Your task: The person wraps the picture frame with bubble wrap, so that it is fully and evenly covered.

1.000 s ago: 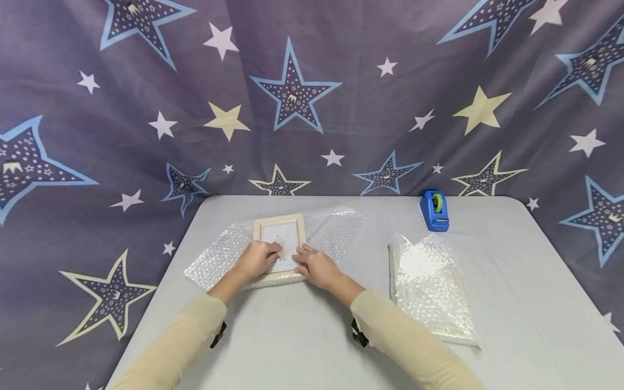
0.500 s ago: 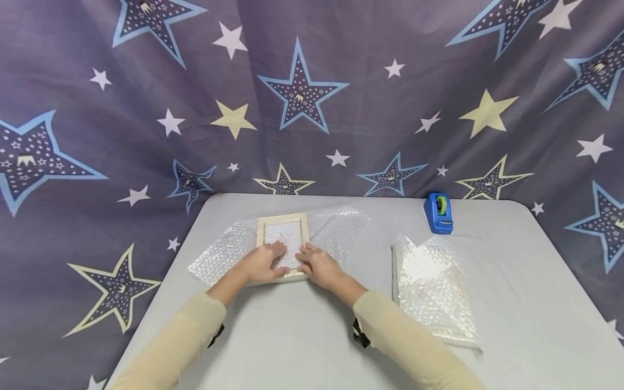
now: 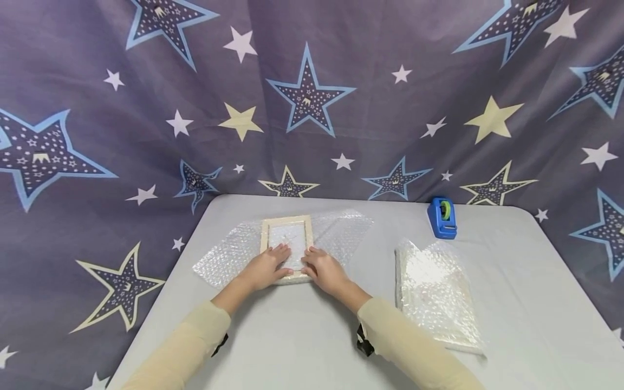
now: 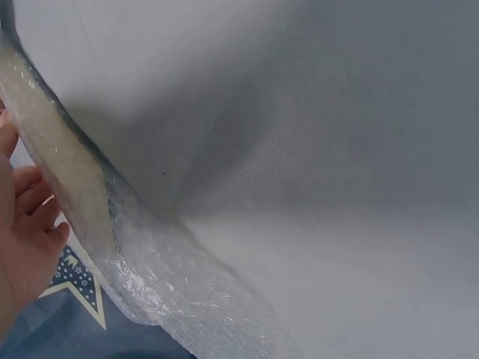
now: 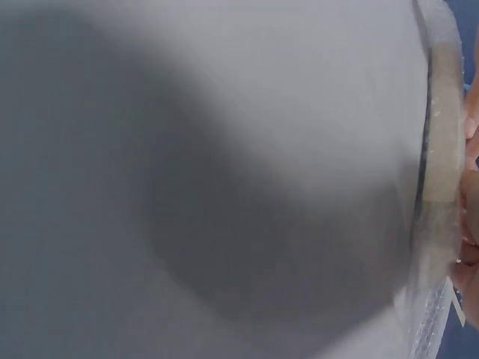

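Observation:
A light wooden picture frame (image 3: 286, 221) lies face up on a sheet of bubble wrap (image 3: 225, 255), which spreads out past its left and right sides. Bubble wrap also covers its near edge, seen along the side (image 5: 444, 127) in the right wrist view. My left hand (image 3: 264, 270) rests on the frame's lower left, fingers extended over the pale picture and thumb near the bottom edge. On the lower right, my right hand (image 3: 330, 273) touches the frame with its fingertips. The left wrist view shows the left hand (image 4: 31, 235) beside the wrapped edge, fingers loosely bent.
To the right on the white-covered table (image 3: 312, 346) lies a flat bubble-wrapped package (image 3: 435, 298). Behind it, near the far edge, stands a blue tape dispenser (image 3: 442, 219) with a green roll. A star-patterned curtain (image 3: 312, 146) hangs behind the table.
My left hand's fingers have straightened out over the lower part of the picture, and its thumb has come down to the bottom edge. The right hand stays at the right side. The head view has shifted slightly.

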### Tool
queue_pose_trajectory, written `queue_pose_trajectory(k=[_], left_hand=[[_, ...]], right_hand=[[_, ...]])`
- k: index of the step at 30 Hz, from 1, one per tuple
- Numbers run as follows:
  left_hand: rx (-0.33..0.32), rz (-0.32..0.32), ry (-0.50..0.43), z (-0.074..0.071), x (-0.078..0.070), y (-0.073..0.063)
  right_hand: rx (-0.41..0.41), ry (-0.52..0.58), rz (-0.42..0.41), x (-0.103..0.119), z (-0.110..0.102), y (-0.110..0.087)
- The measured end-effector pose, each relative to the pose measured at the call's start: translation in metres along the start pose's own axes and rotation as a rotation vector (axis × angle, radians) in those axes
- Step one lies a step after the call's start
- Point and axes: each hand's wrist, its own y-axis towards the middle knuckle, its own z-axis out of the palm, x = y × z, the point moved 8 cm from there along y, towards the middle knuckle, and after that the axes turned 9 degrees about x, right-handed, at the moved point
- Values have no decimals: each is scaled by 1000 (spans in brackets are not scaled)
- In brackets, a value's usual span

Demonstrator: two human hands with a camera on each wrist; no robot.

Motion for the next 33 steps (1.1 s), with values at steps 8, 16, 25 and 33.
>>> queue_pose_trajectory(k=[8,16,25,33], left_hand=[[14,-28,-11,3,-1,1],[-22,-26,19,2,-1,0],[-9,-62,5,3,3,1],[-7,-57,-3,3,3,1]], right_hand=[[-62,109,39,0,-8,-6],[-208,239,145,-27,-32,-16],[-326,473,638,-97,-63,-36],[-275,930,943,-149,-43,-51]])
